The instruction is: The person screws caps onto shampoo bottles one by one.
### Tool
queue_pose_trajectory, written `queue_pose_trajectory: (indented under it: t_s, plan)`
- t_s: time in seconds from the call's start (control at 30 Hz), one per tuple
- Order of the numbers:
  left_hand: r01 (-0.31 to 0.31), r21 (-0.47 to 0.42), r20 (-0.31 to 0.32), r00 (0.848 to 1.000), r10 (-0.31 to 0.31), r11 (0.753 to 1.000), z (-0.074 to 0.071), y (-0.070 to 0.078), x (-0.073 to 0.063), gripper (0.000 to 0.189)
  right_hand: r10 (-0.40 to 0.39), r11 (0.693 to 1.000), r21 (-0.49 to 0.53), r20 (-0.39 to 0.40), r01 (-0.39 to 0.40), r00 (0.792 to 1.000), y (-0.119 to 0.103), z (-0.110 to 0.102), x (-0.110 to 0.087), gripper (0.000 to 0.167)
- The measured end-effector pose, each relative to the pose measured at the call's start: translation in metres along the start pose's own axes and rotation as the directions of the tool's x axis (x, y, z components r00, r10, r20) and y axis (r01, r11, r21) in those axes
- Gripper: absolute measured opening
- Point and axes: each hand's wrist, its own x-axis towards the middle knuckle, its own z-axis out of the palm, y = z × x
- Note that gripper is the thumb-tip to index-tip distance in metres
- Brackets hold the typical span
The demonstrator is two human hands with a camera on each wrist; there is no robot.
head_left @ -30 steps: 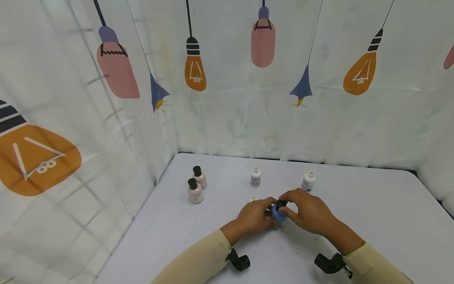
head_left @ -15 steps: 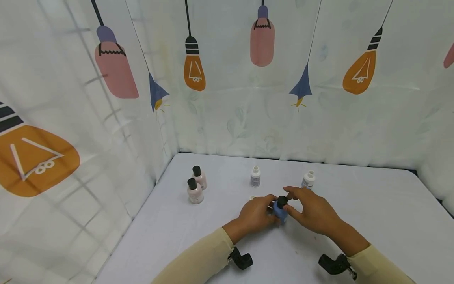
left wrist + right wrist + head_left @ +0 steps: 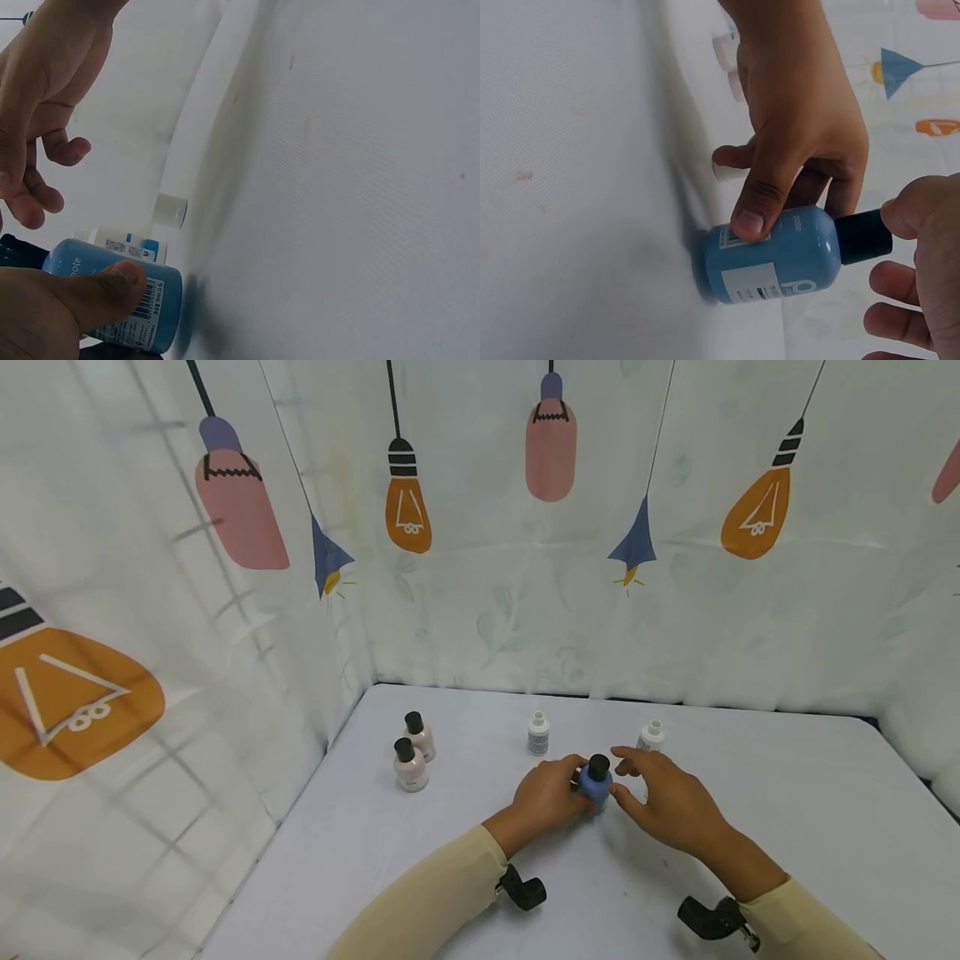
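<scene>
My left hand (image 3: 551, 793) grips a blue bottle (image 3: 596, 785) with a black cap (image 3: 598, 767), fingers and thumb around its body. In the right wrist view the bottle (image 3: 776, 259) shows a white label, and its base is close to the table. Beside the cap, my right hand (image 3: 671, 802) hovers with thumb and fingers spread, holding nothing. The left wrist view shows a space between the right hand (image 3: 56, 82) and the bottle. A dark shape (image 3: 120, 352) shows under the bottle by the left hand; its kind is unclear.
Two pale pink bottles (image 3: 411, 768) with black caps stand at the left. An uncapped white bottle (image 3: 538, 735) stands at the back; another white bottle (image 3: 651, 735) is partly hidden behind the right hand. A small white cylinder (image 3: 171, 210) lies beyond the blue bottle. Printed curtains enclose the white table (image 3: 780, 793).
The right fingers have come off the black cap and spread apart. My left hand has carried the blue bottle slightly farther from me.
</scene>
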Motion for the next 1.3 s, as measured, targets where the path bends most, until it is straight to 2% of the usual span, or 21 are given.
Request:
queue_pose_trajectory:
  t_s: [0.23, 0.53, 0.8, 0.93, 1.03, 1.3]
  plan:
    - [0.034, 0.009, -0.014, 0.999, -0.034, 0.999, 0.006, -0.001, 0.006, 0.058, 0.027, 1.0, -0.003, 0.007, -0.027, 1.0, -0.001, 0.0, -0.001, 0.053]
    - [0.034, 0.015, -0.032, 0.999, -0.034, 0.999, 0.008, -0.003, 0.007, 0.061, 0.014, 1.0, 0.0, -0.007, -0.014, 1.0, 0.002, 0.002, -0.002, 0.05]
    - [0.042, 0.005, 0.014, 0.999, -0.042, 0.999, 0.004, -0.001, 0.002, 0.076, 0.032, 0.999, 0.037, -0.007, -0.031, 0.999, 0.0, 0.003, -0.005, 0.037]
    - [0.037, 0.007, 0.034, 0.999, -0.037, 0.999, -0.006, -0.002, -0.003, 0.082, 0.031, 0.999, 0.028, 0.001, -0.031, 1.0, -0.001, 0.004, -0.005, 0.031]
    - [0.035, 0.0, 0.037, 0.999, -0.035, 0.999, -0.019, -0.004, -0.008, 0.074, 0.034, 0.999, 0.025, 0.024, -0.035, 0.999, -0.002, 0.006, -0.005, 0.028]
    - [0.082, -0.066, -0.03, 0.996, -0.084, 0.994, -0.057, -0.019, -0.017, 0.051, 0.044, 0.998, 0.049, 0.125, -0.051, 0.991, -0.008, 0.012, -0.005, 0.023]
